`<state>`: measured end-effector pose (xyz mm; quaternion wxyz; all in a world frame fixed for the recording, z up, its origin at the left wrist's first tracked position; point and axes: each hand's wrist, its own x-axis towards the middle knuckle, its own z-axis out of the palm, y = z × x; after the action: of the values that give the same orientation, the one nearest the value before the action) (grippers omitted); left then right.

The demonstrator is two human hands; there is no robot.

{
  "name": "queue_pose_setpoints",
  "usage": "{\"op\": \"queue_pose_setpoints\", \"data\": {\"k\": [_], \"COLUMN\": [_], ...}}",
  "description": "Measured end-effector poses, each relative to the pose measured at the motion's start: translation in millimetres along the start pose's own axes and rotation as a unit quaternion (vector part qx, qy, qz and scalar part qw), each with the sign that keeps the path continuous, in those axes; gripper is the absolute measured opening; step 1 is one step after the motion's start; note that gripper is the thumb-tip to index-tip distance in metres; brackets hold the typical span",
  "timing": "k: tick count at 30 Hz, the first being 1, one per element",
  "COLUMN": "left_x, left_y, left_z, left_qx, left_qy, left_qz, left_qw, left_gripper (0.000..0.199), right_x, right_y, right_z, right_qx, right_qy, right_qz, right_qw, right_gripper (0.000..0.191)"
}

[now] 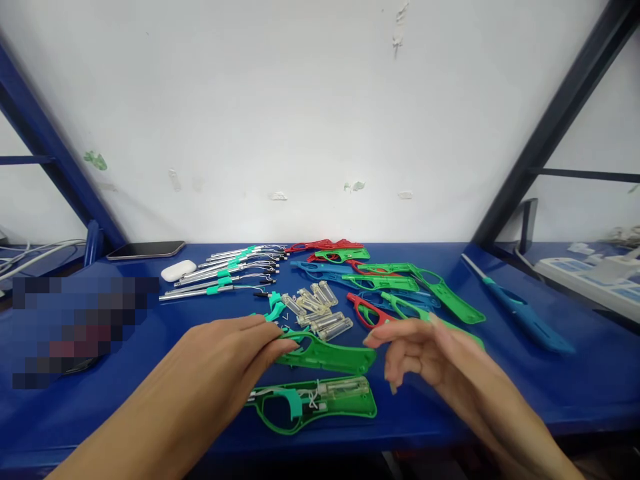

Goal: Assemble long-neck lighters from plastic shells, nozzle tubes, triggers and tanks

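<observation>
Left hand [235, 357] clamped on a green shell half [340, 358] near the front edge of the table [150, 333], right hand [435, 353] loosely curled, apart, beside the shell's wide end, loaded green casing [350, 407] nearer that edge

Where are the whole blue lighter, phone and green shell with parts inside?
Blue lighter [535, 325]: head view, on its handle.
Phone [147, 250]: head view, its dark face.
Green shell [345, 405]: head view, bare inner floor.

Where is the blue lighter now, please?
In the head view, the blue lighter lies on the right side of the table, right of the green shells.
</observation>
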<state>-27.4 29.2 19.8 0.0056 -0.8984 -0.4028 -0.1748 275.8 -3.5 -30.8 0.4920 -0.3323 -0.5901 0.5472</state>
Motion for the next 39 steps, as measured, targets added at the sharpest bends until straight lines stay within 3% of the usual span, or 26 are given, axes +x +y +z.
{"op": "queue_pose_setpoints", "data": {"k": [6,8,12,19,23,28,33,39], "left_x": [1.7,1.5,1.0,0.2,-20.3,-49.8,-55.8,-61.4], "left_y": [8.9,9.0,8.5,1.8,-4.1,-7.2,-8.8,-8.9], "left_z": [-3.6,-4.9,-7.0,-16.5,-3.4,24.4,29.1,28.6], "left_qx": [-0.059,-0.072,-0.091,-0.110,-0.098,-0.067,-0.083,-0.095], "left_qy": [0.041,0.068,0.107,0.065,0.098,0.167,0.080,0.007], "left_qz": [0.002,0.009,0.020,0.039,0.033,-0.005,-0.011,-0.057], "left_qw": [0.997,0.995,0.990,0.991,0.990,0.984,0.993,0.994], "left_gripper": [0.048,0.049,0.040,0.032,0.034,0.030,0.019,0.036], "right_x": [-2.9,-3.5,-2.5,-0.8,-2.1,-4.0,-6.3,-8.1], "right_y": [7.0,7.4,0.1,-10.5,-0.7,9.9,15.9,22.6], "right_z": [-2.5,-0.8,10.2,17.1,17.4,18.1,19.1,19.3], "right_qx": [-0.074,-0.082,-0.110,-0.240,-0.353,-0.493,-0.545,-0.583], "right_qy": [0.119,0.108,0.017,0.048,0.061,0.005,-0.033,-0.052], "right_qz": [0.008,0.028,0.078,0.032,-0.037,-0.122,-0.149,-0.171], "right_qw": [0.990,0.990,0.991,0.969,0.933,0.862,0.824,0.793], "right_gripper": [0.046,0.049,0.057,0.029,0.029,0.029,0.030,0.032]}}
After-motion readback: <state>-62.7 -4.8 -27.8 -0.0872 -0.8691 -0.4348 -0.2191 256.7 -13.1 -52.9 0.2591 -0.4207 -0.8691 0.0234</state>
